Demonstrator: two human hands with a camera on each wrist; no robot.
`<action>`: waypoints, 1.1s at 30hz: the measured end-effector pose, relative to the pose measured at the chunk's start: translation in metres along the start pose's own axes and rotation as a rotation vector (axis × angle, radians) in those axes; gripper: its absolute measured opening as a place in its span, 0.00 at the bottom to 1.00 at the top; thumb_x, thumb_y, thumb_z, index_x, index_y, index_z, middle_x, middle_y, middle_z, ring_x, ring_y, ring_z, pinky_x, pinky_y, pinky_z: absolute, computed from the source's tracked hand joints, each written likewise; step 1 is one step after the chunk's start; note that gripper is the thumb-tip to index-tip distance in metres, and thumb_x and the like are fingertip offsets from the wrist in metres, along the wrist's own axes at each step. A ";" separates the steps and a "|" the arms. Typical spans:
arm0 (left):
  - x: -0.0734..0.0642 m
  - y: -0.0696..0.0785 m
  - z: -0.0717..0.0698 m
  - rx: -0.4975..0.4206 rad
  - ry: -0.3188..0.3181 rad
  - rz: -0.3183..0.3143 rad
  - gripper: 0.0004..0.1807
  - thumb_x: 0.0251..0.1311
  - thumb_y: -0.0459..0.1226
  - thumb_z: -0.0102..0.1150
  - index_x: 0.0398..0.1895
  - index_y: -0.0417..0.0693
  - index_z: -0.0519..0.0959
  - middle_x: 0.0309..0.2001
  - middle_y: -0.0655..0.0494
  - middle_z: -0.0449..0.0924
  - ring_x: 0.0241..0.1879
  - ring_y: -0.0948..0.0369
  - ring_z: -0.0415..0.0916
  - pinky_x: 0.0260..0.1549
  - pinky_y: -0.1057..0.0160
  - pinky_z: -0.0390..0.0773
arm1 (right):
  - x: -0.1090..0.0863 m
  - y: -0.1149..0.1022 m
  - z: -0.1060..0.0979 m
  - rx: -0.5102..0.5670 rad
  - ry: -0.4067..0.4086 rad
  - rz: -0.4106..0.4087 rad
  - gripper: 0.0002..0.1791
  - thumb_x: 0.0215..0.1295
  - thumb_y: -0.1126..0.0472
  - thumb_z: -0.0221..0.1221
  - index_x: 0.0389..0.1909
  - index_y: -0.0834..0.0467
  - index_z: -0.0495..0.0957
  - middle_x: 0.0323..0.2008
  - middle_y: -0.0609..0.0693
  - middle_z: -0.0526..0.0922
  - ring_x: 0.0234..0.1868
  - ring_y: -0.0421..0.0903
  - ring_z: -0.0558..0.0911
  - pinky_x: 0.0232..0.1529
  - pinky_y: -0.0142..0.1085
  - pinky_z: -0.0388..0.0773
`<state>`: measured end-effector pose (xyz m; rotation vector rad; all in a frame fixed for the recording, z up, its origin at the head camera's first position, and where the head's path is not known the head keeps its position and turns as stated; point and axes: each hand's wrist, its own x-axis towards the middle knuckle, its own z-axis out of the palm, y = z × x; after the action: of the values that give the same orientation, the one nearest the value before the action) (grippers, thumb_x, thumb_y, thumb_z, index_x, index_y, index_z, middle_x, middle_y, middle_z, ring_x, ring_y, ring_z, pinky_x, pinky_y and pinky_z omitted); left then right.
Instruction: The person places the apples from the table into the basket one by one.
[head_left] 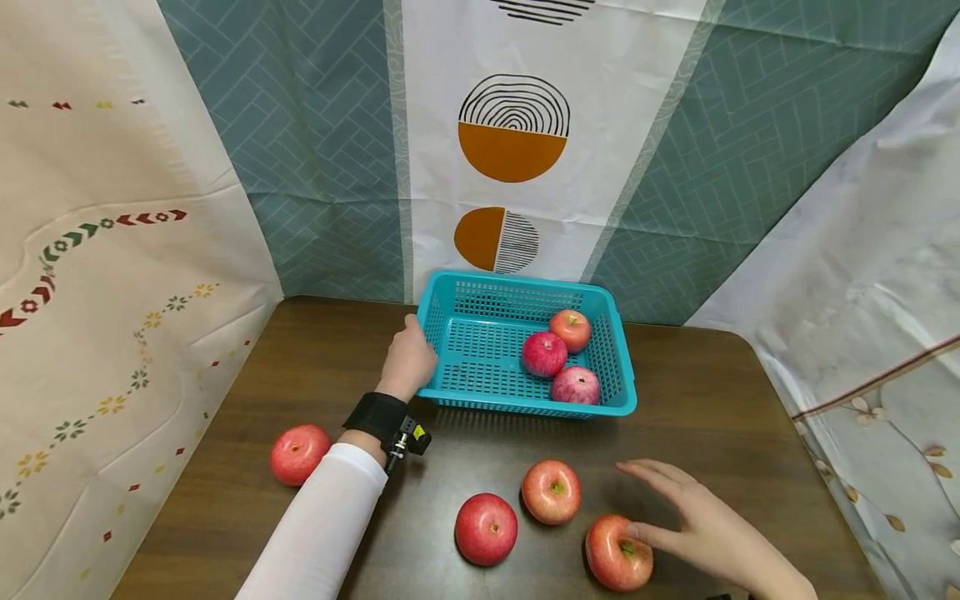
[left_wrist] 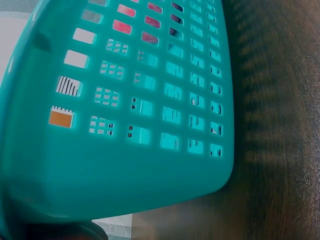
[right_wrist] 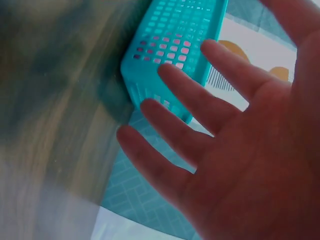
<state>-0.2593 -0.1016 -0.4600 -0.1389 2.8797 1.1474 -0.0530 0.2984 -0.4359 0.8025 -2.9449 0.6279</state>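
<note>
At the back of the table is a turquoise plastic basket (head_left: pixel 487 402) with three apples inside, grouped toward its right end. My left hand (head_left: pixel 408 358) grips the basket's left rim, its fingers partly hidden by the edge. The basket's perforated side (left_wrist: pixel 115 165) fills most of the left wrist view. My right hand (head_left: pixel 701 521) is spread, its thumb overlapping a red-yellow apple (head_left: pixel 617 557) at the front right. In the right wrist view the palm (right_wrist: pixel 245 165) is bare and the fingers are apart.
Two more apples, a lighter one (head_left: pixel 551 492) and a redder one (head_left: pixel 486 529), lie in front of the basket. Another apple (head_left: pixel 300 454) sits at the left beside my left sleeve. Patterned cloth (head_left: pixel 322 167) hangs behind and beside the brown table (head_left: pixel 697 392).
</note>
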 end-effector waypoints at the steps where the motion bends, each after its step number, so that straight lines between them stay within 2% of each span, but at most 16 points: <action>1: 0.000 0.000 0.000 0.001 0.003 0.002 0.29 0.71 0.33 0.48 0.69 0.33 0.51 0.45 0.35 0.77 0.34 0.48 0.78 0.30 0.48 0.80 | -0.002 -0.002 0.002 -0.004 0.002 -0.019 0.38 0.56 0.39 0.68 0.68 0.39 0.68 0.62 0.38 0.71 0.61 0.40 0.70 0.51 0.48 0.77; 3: 0.000 0.000 0.001 0.001 0.004 0.007 0.29 0.71 0.33 0.48 0.69 0.33 0.51 0.45 0.35 0.77 0.34 0.47 0.79 0.30 0.48 0.80 | -0.007 -0.005 0.008 -0.006 0.005 -0.035 0.38 0.54 0.38 0.69 0.67 0.40 0.70 0.62 0.39 0.72 0.60 0.40 0.71 0.50 0.47 0.79; 6: 0.001 -0.001 0.001 -0.001 0.005 0.013 0.29 0.70 0.33 0.48 0.69 0.33 0.51 0.44 0.35 0.77 0.34 0.47 0.79 0.30 0.48 0.80 | -0.011 -0.009 0.016 0.011 -0.014 -0.033 0.42 0.52 0.36 0.70 0.69 0.41 0.68 0.64 0.40 0.71 0.61 0.40 0.70 0.50 0.47 0.79; 10: 0.001 -0.001 0.002 0.006 0.007 0.010 0.29 0.70 0.33 0.48 0.69 0.33 0.51 0.43 0.36 0.77 0.33 0.48 0.78 0.29 0.49 0.80 | -0.016 -0.013 0.029 0.075 -0.063 0.033 0.50 0.50 0.33 0.70 0.73 0.40 0.60 0.67 0.37 0.66 0.63 0.40 0.68 0.53 0.47 0.78; 13: 0.001 -0.001 0.001 0.009 0.008 0.013 0.29 0.70 0.33 0.48 0.69 0.33 0.51 0.43 0.35 0.77 0.33 0.48 0.78 0.28 0.50 0.79 | -0.019 -0.014 0.041 0.131 -0.082 0.086 0.54 0.45 0.33 0.72 0.73 0.41 0.59 0.66 0.34 0.64 0.63 0.39 0.68 0.54 0.44 0.77; 16: 0.000 -0.001 0.001 0.005 0.005 0.019 0.28 0.71 0.33 0.48 0.68 0.32 0.52 0.44 0.35 0.77 0.34 0.47 0.79 0.29 0.49 0.80 | -0.021 -0.013 0.052 0.169 -0.058 0.056 0.55 0.39 0.37 0.77 0.70 0.43 0.61 0.64 0.35 0.65 0.61 0.39 0.68 0.55 0.39 0.76; 18: 0.000 0.000 0.000 0.003 0.005 0.014 0.28 0.71 0.33 0.48 0.68 0.32 0.52 0.44 0.35 0.77 0.35 0.47 0.79 0.31 0.49 0.80 | -0.022 -0.010 0.059 0.166 -0.027 -0.002 0.55 0.36 0.39 0.79 0.68 0.45 0.64 0.63 0.39 0.67 0.61 0.40 0.69 0.55 0.37 0.76; 24: 0.000 0.000 0.000 0.000 0.003 0.006 0.28 0.71 0.33 0.48 0.68 0.33 0.52 0.43 0.35 0.77 0.34 0.47 0.79 0.30 0.49 0.80 | -0.022 -0.006 0.069 0.101 0.029 -0.125 0.48 0.37 0.38 0.78 0.62 0.45 0.71 0.59 0.46 0.69 0.54 0.42 0.71 0.44 0.40 0.80; 29: 0.003 -0.002 0.002 0.006 0.009 0.011 0.29 0.70 0.32 0.47 0.69 0.33 0.52 0.41 0.35 0.78 0.31 0.47 0.79 0.26 0.51 0.79 | -0.022 -0.007 0.068 0.099 0.015 -0.125 0.48 0.35 0.44 0.80 0.63 0.43 0.70 0.57 0.42 0.68 0.52 0.40 0.71 0.42 0.39 0.80; 33: 0.004 -0.002 0.002 0.000 0.011 0.007 0.29 0.70 0.32 0.48 0.69 0.33 0.51 0.42 0.35 0.78 0.32 0.47 0.79 0.27 0.51 0.79 | -0.020 -0.010 0.067 0.073 -0.008 -0.099 0.47 0.33 0.53 0.80 0.62 0.41 0.71 0.57 0.40 0.67 0.52 0.39 0.71 0.42 0.38 0.80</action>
<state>-0.2630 -0.1019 -0.4637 -0.1360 2.8923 1.1507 -0.0255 0.2746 -0.4959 0.9533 -2.8828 0.7310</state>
